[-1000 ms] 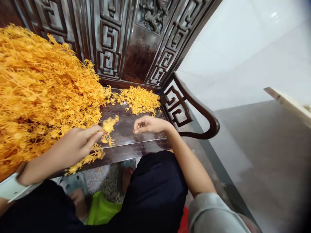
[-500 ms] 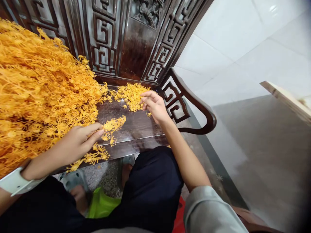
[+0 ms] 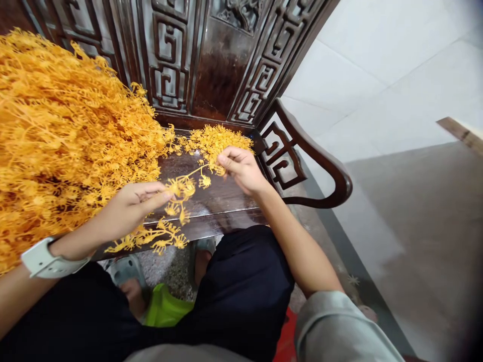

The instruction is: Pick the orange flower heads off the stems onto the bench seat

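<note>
My left hand (image 3: 139,203) pinches a yellow-orange plastic flower sprig (image 3: 184,188) between thumb and fingers, just above the dark wooden bench seat (image 3: 211,203). Thumb and forefinger of my right hand (image 3: 243,168) are closed on the far end of the same sprig, whose thin stem stretches between both hands. Behind my right hand lies a small heap of yellow sprig pieces (image 3: 219,138). Another loose sprig (image 3: 166,234) hangs over the seat's front edge, below my left hand. A large mound of yellow sprigs (image 3: 71,136) rises to the left.
A carved lattice backrest (image 3: 171,75) closes off the far side of the bench. The curved wooden armrest (image 3: 339,183) bounds it on the right, beside a white tiled wall (image 3: 373,95). Under the bench edge, a bright green plastic object (image 3: 166,306) shows between my legs.
My right hand has gone from loosely parted fingers near the small heap to a pinch on the sprig's end. The sprig in my left hand is now drawn out between both hands.
</note>
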Tool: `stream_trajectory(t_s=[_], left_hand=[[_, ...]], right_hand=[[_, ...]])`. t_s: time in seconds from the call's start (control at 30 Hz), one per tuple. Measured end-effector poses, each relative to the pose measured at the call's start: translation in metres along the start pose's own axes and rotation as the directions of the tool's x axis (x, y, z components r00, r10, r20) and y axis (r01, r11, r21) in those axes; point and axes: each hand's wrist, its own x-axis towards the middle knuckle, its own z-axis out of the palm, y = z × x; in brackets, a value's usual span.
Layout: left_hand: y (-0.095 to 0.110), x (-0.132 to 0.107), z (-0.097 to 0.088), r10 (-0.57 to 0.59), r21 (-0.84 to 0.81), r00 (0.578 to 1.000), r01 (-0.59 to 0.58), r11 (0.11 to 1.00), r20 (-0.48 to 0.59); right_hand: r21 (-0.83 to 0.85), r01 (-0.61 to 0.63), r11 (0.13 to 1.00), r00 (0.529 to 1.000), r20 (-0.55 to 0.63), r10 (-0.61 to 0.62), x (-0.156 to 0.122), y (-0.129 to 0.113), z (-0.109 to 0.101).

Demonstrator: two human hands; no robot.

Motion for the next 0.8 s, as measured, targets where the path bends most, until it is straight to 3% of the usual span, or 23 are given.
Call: stream_trajectory(t_s=[0.1,0.27,0.33,0.4,0.43,0.47,0.53,0.57,0.6,0.63,0.7,0.73,0.77,0.8], left_hand=[[-0.001,0.003,0.001,-0.013,-0.012,0.985,0.016,1.000,0.174],[0.005,0.012,0.001,0.032,0.049,0.992,-0.038,0.998,0.119],[0.012,0.005,0.005,0.112,0.093,0.981,-0.128,0.987,0.159],[0.020,-0.010,0.013,0.217,0.127,0.935,-0.260,0.957,0.280],[0.022,-0.018,0.017,0.255,0.144,0.914,-0.311,0.939,0.315],[0.024,-0.024,0.021,0.276,0.159,0.906,-0.339,0.927,0.320],[0.023,-0.030,0.023,0.276,0.192,0.924,-0.331,0.924,0.262],[0.021,-0.030,0.021,0.263,0.208,0.940,-0.309,0.928,0.219],[0.017,-0.027,0.018,0.246,0.222,0.953,-0.283,0.933,0.179],[0.014,-0.023,0.013,0.228,0.233,0.962,-0.258,0.938,0.147],[0.008,-0.015,0.003,0.194,0.248,0.975,-0.216,0.944,0.110],[0.006,-0.012,-0.001,0.181,0.253,0.978,-0.202,0.946,0.102],[0.005,-0.011,-0.003,0.173,0.257,0.980,-0.193,0.947,0.099],[0.005,-0.011,-0.005,0.171,0.260,0.981,-0.191,0.947,0.095]], right_hand=[[-0.038,0.044,0.998,0.986,-0.159,-0.050,0.005,0.005,0.004],[-0.051,0.080,0.995,0.948,-0.303,-0.092,0.020,0.009,0.008],[0.013,0.083,0.996,0.894,-0.444,-0.069,0.027,0.008,-0.005],[0.069,0.066,0.995,0.817,-0.577,-0.014,0.029,0.010,-0.025],[0.079,0.032,0.996,0.801,-0.598,0.022,0.028,0.012,-0.035],[0.054,-0.030,0.998,0.822,-0.567,0.056,0.025,0.015,-0.042],[-0.019,-0.176,0.984,0.912,-0.380,0.156,0.016,0.023,-0.046],[-0.083,-0.242,0.967,0.951,-0.216,0.220,0.011,0.028,-0.044],[-0.168,-0.289,0.942,0.957,-0.009,0.292,0.006,0.032,-0.038],[-0.266,-0.302,0.916,0.908,0.211,0.361,0.002,0.036,-0.032],[-0.403,-0.238,0.884,0.724,0.533,0.438,0.001,0.039,-0.021],[-0.391,-0.210,0.896,0.708,0.571,0.415,0.002,0.038,-0.018],[-0.321,-0.203,0.925,0.784,0.513,0.350,0.005,0.037,-0.017],[-0.211,-0.199,0.957,0.891,0.367,0.266,0.009,0.034,-0.019]])
